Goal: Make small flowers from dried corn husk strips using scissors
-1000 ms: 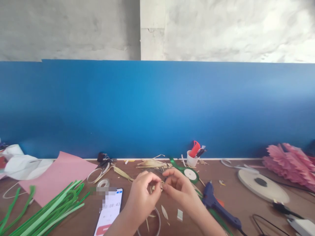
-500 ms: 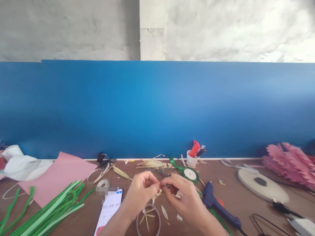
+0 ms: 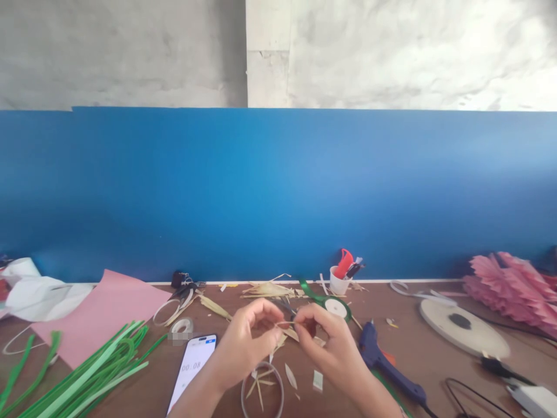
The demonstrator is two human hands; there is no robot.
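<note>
A thin straw-coloured strip (image 3: 286, 323) runs between the fingertips of both hands, just above the table. My left hand (image 3: 246, 345) pinches one end and my right hand (image 3: 327, 342) pinches the other, with a small gap between them. Below the hands lies a clear ring (image 3: 282, 392) with narrow pieces of dried leaf or husk (image 3: 261, 383) inside it. A leaf-shaped piece (image 3: 291, 376) and a small pale green-white scrap (image 3: 317, 381) lie to its right. More dried husks (image 3: 267, 289) are piled beyond the hands.
On the left are green fuzzy stems (image 3: 104, 371), pink paper (image 3: 104, 313), a tape roll (image 3: 181, 326) and a phone (image 3: 194, 366). To the right are a green ribbon spool (image 3: 336, 307), a cup of pens (image 3: 339, 283), a blue glue gun (image 3: 383, 360), a round disc (image 3: 483, 337) and pink pleated paper (image 3: 509, 290).
My hands have moved slightly apart, the right one shifting right, so more of the strip shows between them. The pale scrap by the right hand is now more exposed.
</note>
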